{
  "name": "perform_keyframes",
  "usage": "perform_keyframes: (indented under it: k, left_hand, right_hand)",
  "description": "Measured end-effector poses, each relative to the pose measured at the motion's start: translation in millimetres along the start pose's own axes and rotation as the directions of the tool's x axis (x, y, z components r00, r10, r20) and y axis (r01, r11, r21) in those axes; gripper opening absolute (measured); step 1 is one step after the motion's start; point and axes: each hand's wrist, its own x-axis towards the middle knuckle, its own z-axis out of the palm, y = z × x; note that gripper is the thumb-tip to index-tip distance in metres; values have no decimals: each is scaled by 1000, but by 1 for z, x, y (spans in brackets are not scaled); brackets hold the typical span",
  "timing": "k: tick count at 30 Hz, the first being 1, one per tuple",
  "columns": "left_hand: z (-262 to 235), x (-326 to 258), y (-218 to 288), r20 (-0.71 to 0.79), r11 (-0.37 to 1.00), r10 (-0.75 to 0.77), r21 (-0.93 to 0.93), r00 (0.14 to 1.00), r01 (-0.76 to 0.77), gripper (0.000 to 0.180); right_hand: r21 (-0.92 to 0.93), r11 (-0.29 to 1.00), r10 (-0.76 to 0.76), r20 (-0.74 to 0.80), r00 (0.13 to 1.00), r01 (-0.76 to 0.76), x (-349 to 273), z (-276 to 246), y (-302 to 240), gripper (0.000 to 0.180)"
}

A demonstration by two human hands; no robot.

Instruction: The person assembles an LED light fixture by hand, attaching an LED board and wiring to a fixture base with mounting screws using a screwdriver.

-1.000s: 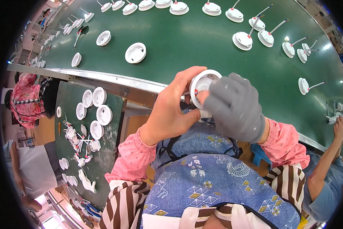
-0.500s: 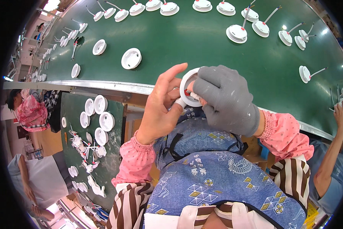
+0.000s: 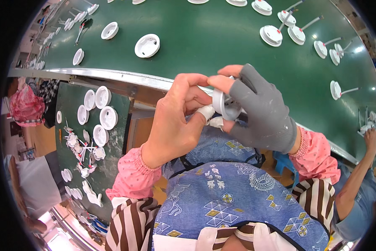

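Note:
Above my lap, near the bench edge, a white round lamp housing (image 3: 220,103) is tilted on its side between my hands. My left hand (image 3: 181,119), bare with white tape round the thumb, has its fingers curled against the near-left side of the housing. My right hand (image 3: 265,111) wears a grey glove that leaves fingertips bare; its fingers and thumb span the housing from the right. A small white piece (image 3: 216,122) shows just below the housing, partly hidden by my fingers. The inside of the housing is blurred.
Two open white housings (image 3: 148,46) (image 3: 109,31) lie on the green bench (image 3: 188,46). Several white discs with upright wires (image 3: 271,36) stand at its far right. A side table (image 3: 112,154) at left bears housings, wired parts and a white glove (image 3: 91,193). A co-worker's arm (image 3: 355,175) reaches in from the right.
The housing has turned from facing me onto its side, and my right hand's fingers have spread over its top. The view has shifted, so the bench items sit higher.

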Motion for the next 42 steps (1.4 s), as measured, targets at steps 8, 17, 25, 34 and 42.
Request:
perform_keyframes:
  k: [8,17,25,34,42]
  left_hand:
    - [-22,-6,-12,205,968,152,166,967,-188,23]
    - [-20,-25,-20,113,993,-98,-60,989,106,14]
    - [-22,-15,-26,85,985,141,84,986,-148,20]
    - [-28,-7,-49,129,961,248,92,960,-261,43]
    - [-47,0,-22,237,626,365,654,900,-426,37]
  right_hand:
    - [497,845,132,167,977,-199,0,7,14,59]
    - [719,473,366,365,856,-509,7,13,2,58]
    - [811,181,451,434,780,-557,5,21,3,58]
    - [815,161,453,440,775,-557,1,30,5,56]
    - [193,974,133,-60,989,-120,21,38,3,65]
